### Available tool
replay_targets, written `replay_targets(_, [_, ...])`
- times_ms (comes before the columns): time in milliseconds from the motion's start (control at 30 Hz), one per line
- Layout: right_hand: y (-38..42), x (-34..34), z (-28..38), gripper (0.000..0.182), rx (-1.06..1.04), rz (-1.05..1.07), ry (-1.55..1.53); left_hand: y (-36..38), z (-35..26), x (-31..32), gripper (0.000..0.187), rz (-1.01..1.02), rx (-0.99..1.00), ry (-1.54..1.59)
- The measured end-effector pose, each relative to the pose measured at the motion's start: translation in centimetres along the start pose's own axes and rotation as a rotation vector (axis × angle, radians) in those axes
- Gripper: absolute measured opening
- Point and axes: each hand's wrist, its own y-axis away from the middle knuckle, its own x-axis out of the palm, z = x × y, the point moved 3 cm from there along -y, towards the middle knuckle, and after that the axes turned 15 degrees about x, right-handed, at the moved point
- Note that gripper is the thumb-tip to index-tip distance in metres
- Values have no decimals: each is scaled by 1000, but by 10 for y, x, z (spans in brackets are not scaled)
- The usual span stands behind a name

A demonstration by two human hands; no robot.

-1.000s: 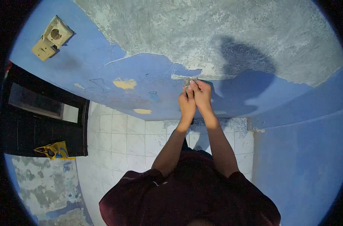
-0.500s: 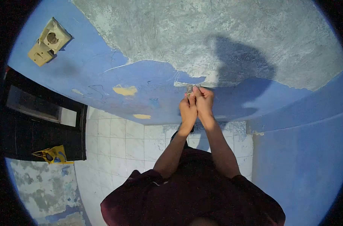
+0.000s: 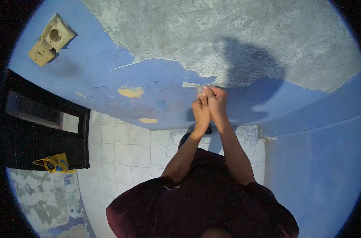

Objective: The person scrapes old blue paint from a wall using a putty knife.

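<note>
Both of my hands grip one small metal scraper (image 3: 200, 91) whose blade presses against a blue painted wall (image 3: 156, 91). My left hand (image 3: 201, 112) wraps the handle from below and my right hand (image 3: 216, 101) closes over it beside the left. The blade sits right at the ragged edge where blue paint meets bare grey plaster (image 3: 228, 35). Most of the scraper is hidden inside my fists.
A cream socket and switch plate (image 3: 50, 39) is on the wall at upper left. A dark doorway (image 3: 41, 131) is at left, with a yellow scrap (image 3: 53, 163) by it. White floor tiles (image 3: 129, 150) lie below. Another blue wall (image 3: 319, 166) stands at right.
My hands with the scraper have shifted slightly right and up along the paint edge. The view has tilted a little.
</note>
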Motion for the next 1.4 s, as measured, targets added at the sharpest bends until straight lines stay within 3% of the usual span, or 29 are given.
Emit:
replay_targets(100, [9,-12,32,28,-86,18,353,2,-5,9,50,-38,38,124])
replay_targets(200, [9,-24,35,31,-180,95,450,3,3,22,48,-69,46,307])
replay_targets(233, [16,-27,37,31,-180,99,449,5,8,24,48,-88,25,384])
replay_targets(300, [33,-40,34,30,67,32,225,8,0,26,48,-82,-91,494])
replay_targets(333, [34,-48,27,30,69,37,223,10,-2,28,50,-69,-210,606])
replay_targets(433, [40,-86,5,32,0,-72,277,7,-5,28,53,-94,-228,684])
replay_targets(500, [49,-104,-5,33,101,-73,345,8,-6,29,53,-99,-268,754])
replay_targets(667, [71,-123,-19,34,123,-58,342,6,-12,27,52,-120,-283,813])
replay_targets(733, [78,-126,-21,33,177,-68,353,5,-12,20,56,-217,-323,893])
replay_targets(833, [82,-116,-18,37,97,-99,315,15,-14,13,54,-149,-344,777])
replay_targets(933, [79,-94,-10,32,168,-62,300,19,-9,6,53,-69,-307,583])
replay_targets(1000, [69,-66,-2,32,-71,16,225,18,-4,-3,52,-21,-258,471])
replay_targets(1100, [54,-24,6,28,-69,134,15,8,-14,-17,47,-32,-148,185])
replay_targets(1333, [34,8,9,21,96,134,6,-5,-8,-29,48,22,-44,-88])
replay_targets(1400, [25,8,1,20,116,153,7,-8,-11,-29,52,-25,140,-181])
